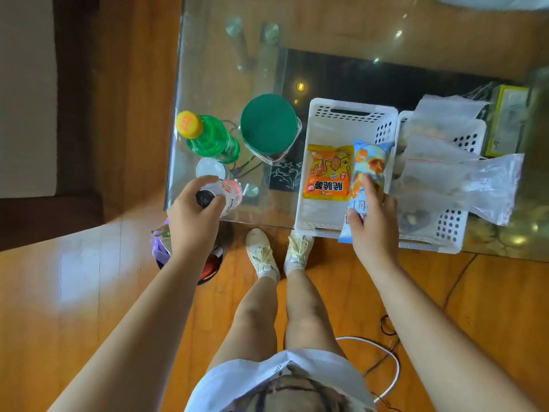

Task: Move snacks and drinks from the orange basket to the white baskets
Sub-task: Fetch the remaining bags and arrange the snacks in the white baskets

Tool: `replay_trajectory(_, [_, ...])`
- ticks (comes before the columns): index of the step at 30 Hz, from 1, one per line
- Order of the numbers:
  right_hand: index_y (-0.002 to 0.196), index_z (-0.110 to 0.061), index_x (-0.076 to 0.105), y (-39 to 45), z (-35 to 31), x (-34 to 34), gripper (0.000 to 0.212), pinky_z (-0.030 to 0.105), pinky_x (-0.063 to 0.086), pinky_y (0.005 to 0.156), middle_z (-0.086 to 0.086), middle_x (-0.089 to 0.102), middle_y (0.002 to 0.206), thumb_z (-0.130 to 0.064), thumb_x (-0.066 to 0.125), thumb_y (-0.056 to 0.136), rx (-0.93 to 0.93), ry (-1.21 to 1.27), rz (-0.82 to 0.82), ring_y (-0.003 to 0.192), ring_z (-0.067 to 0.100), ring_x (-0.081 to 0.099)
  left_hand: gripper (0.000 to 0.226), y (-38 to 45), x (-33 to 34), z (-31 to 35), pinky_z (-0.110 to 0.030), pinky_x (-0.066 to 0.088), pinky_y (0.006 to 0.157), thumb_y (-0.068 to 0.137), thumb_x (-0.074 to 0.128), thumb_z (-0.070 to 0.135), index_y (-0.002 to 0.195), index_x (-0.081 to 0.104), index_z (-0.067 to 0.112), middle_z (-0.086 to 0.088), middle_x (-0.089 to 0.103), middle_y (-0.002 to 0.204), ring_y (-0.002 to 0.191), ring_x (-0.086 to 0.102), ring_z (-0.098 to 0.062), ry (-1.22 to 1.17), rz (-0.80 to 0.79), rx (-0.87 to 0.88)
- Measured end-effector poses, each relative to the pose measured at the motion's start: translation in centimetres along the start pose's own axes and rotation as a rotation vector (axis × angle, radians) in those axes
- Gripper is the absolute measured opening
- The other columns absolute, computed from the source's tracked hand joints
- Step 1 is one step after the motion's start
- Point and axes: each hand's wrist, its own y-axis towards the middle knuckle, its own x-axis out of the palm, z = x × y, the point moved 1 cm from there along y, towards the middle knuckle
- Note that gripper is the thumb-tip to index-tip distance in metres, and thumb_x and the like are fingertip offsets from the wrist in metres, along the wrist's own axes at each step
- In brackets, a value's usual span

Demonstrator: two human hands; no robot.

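My left hand (194, 220) grips a small drink bottle (228, 196) with a black cap and a pink-and-white label, held over the near left corner of the glass table. My right hand (374, 221) holds a light blue snack bag (367, 168) that leans on the right wall of the nearer white basket (323, 114). An orange snack bag (328, 173) lies flat inside that basket. A second white basket (451, 227) stands to its right, mostly covered by clear plastic bags (463, 173). Below my left arm, a container on the floor (214, 263) shows only partly.
A green bottle with a yellow cap (208, 135), a jar with a dark green lid (269, 126) and a white-capped bottle (211, 168) stand on the glass table (386, 28). A yellow box (505, 120) sits at the far right. Cables (389, 352) lie on the wooden floor by my feet.
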Motion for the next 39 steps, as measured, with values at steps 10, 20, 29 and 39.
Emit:
replay_trajectory(10, [0.144, -0.029, 0.026, 4.8, 1.8, 4.1, 0.066, 0.045, 0.038, 0.093, 0.02, 0.039, 0.131, -0.01, 0.055, 0.089, 0.037, -0.276, 0.053, 0.12, 0.037, 0.04, 0.032, 0.1, 0.9, 0.2, -0.028, 0.047, 0.081, 0.078, 0.059, 0.013, 0.107, 0.066, 0.025, 0.007, 0.063, 0.102, 0.097, 0.057, -0.014, -0.041, 0.04, -0.023])
replay_trajectory(20, [0.148, -0.008, 0.012, 4.8, 2.8, 4.7, 0.076, 0.04, 0.002, 0.118, 0.017, -0.005, 0.157, -0.007, 0.056, 0.087, -0.079, -0.277, -0.033, 0.145, 0.034, -0.006, 0.031, -0.2, 1.3, 0.5, -0.036, 0.053, 0.085, 0.08, 0.059, 0.012, 0.108, 0.065, 0.025, 0.006, 0.06, 0.105, 0.104, 0.057, -0.019, -0.075, 0.059, -0.088])
replay_trajectory(29, [0.149, -0.01, 0.005, 6.5, 3.7, 5.2, 0.085, 0.041, 0.008, 0.119, 0.011, -0.006, 0.158, -0.016, 0.062, 0.085, -0.072, -0.139, -0.221, 0.146, 0.027, -0.003, 0.03, -0.4, 1.2, 0.9, -0.05, 0.055, 0.083, 0.079, 0.06, 0.015, 0.105, 0.066, 0.027, 0.001, 0.062, 0.107, 0.106, 0.059, -0.026, -0.096, 0.051, -0.141])
replay_trajectory(39, [0.148, -0.013, 0.013, 7.1, 1.7, 3.8, 0.083, 0.044, 0.016, 0.118, 0.008, 0.0, 0.158, -0.018, 0.066, 0.083, -0.024, 0.02, -0.192, 0.145, 0.027, 0.002, 0.031, -0.4, 1.2, 0.9, -0.033, 0.054, 0.081, 0.079, 0.06, 0.012, 0.106, 0.065, 0.026, 0.006, 0.061, 0.103, 0.102, 0.058, -0.018, -0.096, 0.057, -0.103])
